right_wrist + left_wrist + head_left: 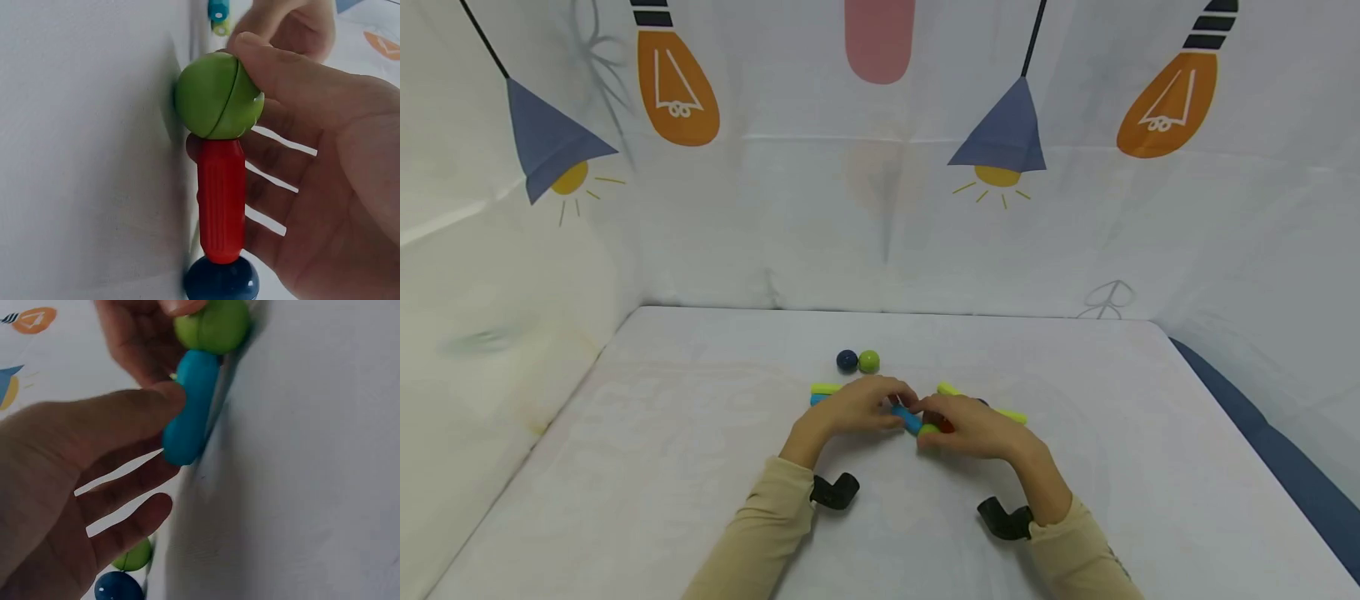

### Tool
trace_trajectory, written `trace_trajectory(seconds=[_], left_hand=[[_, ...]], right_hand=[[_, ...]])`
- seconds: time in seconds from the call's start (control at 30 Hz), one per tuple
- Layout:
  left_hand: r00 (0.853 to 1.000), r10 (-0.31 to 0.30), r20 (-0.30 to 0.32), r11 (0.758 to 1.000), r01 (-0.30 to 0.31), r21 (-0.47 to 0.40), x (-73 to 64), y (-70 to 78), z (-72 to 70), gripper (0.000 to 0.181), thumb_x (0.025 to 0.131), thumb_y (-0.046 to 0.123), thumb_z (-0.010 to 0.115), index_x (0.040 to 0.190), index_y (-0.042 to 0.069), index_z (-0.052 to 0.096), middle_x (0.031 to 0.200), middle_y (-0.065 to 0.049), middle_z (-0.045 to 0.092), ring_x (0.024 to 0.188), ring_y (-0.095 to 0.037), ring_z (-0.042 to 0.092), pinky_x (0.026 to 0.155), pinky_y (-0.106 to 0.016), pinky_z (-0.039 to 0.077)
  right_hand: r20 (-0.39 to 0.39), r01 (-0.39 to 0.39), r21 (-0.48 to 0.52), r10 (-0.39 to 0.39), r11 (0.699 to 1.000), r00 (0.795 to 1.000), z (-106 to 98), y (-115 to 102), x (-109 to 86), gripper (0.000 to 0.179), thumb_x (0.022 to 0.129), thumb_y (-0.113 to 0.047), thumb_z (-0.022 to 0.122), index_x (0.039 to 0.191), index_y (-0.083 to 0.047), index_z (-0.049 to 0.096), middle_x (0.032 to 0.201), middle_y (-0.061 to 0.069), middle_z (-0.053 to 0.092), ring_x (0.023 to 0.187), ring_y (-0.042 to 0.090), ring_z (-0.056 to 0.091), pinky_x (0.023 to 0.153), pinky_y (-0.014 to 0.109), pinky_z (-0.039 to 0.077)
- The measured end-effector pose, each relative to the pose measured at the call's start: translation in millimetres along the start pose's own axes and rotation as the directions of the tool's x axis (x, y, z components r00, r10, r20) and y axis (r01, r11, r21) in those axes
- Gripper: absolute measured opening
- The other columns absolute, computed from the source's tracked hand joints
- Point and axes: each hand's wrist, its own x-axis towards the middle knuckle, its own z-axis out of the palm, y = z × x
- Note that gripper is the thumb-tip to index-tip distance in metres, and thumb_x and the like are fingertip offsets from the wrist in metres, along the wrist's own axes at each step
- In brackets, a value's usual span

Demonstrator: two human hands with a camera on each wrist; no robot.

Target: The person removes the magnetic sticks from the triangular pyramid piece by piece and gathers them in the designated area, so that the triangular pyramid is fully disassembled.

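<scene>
Left hand (65, 453) pinches blue rod (195, 406) mid-length; right hand (337, 140) grips green ball (215, 97) between it and red rod (221, 200).

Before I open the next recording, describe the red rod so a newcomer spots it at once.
Over the white table, find the right grip. Next to it, the red rod runs between a green ball and a dark blue ball. Unlike the blue rod in the left grip, it is red, the only such rod visible.

Head view looks forward-down over both hands (859, 406) (973, 428); wrist views face fingerward, close up, sharing the green ball (214, 98).
</scene>
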Motion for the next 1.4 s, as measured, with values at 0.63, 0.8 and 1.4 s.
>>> trace_trajectory(seconds=[0.63,0.8,1.4], left_hand=[[0.999,-0.014,0.052,0.999,0.017,-0.044,-4.3,-0.2,-5.6,0.014,0.082,0.018,0.074,0.094,0.016,0.066,0.09,0.006,0.065,0.075,-0.008,0.056,0.069,-0.018,0.046],[0.997,-0.026,0.072,0.999,0.028,-0.022,-7.6,1.0,-11.7,0.012,0.082,0.018,0.074,0.092,0.018,0.067,0.091,0.007,0.065,0.079,-0.01,0.057,0.073,-0.02,0.047],[0.951,-0.304,0.054,0.949,0.307,-0.066,-49.2,-12.4,-56.5,0.012,0.081,0.024,0.075,0.086,0.018,0.066,0.088,0.005,0.063,0.081,-0.012,0.057,0.075,-0.027,0.047]], right_hand=[[-0.103,-0.019,-0.048,0.014,0.999,0.995,1,4,2.2,0.023,0.087,-0.025,0.067,0.107,-0.014,0.062,0.092,-0.006,0.056,0.083,0.01,0.049,0.071,0.022,0.042],[-0.111,-0.011,-0.055,0.004,0.998,0.994,2,5,3.5,0.018,0.086,-0.02,0.066,0.103,-0.013,0.062,0.09,-0.007,0.056,0.08,0.009,0.048,0.07,0.021,0.042],[-0.108,-0.035,-0.054,0.029,0.998,0.994,0,8,2.4,0.021,0.087,-0.022,0.067,0.105,-0.013,0.062,0.095,-0.005,0.058,0.082,0.008,0.048,0.072,0.022,0.043]])
